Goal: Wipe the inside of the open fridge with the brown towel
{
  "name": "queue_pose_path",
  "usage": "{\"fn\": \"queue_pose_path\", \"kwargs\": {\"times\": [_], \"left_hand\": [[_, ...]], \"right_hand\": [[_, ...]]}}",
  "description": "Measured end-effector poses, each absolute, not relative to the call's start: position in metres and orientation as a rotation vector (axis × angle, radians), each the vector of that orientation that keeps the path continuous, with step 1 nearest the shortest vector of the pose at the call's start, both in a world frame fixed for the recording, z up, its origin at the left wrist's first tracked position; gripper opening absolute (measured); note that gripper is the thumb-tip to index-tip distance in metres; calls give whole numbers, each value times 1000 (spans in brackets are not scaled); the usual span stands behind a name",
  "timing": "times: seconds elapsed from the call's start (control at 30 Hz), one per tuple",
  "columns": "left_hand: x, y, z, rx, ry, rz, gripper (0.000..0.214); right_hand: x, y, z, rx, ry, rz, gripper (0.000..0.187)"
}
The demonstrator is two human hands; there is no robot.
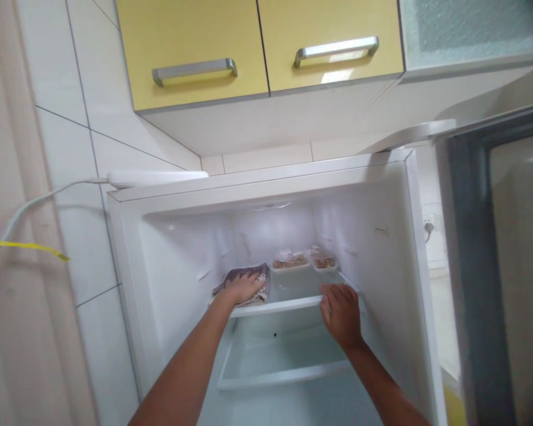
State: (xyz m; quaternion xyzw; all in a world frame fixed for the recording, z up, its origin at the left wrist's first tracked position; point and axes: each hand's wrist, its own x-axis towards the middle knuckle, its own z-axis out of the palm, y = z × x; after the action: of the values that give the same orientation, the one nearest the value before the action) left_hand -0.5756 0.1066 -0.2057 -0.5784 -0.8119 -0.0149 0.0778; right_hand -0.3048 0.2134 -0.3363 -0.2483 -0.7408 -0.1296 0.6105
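Inside the opened fridge, my left hand lies flat on a folded patterned cloth, fingers stretched across it. The cloth, dark purple with a pale printed part, rests at the left side of the upper glass shelf. At the right end of that shelf's white front edge, my right hand is closed, its fingers curled over the edge. Behind the hands, toward the back, sit a clear food tray and a smaller food tray with brownish contents.
A lower shelf with a small dark speck lies beneath. The fridge door stands open on the right. Yellow cabinets hang above. A white cable crosses the tiled wall at left, near a white device atop the fridge.
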Motion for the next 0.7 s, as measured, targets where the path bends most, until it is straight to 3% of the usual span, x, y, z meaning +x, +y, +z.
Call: {"fn": "queue_pose_path", "kwargs": {"times": [0.17,0.7], "left_hand": [[-594,128,-203,-1752,-2489,-41,70],[-611,158,-197,-1658,-2630,-86,81]], "right_hand": [[-307,216,-338,-563,-1671,-318,24],[-309,220,-341,-524,-1661,-345,24]]}}
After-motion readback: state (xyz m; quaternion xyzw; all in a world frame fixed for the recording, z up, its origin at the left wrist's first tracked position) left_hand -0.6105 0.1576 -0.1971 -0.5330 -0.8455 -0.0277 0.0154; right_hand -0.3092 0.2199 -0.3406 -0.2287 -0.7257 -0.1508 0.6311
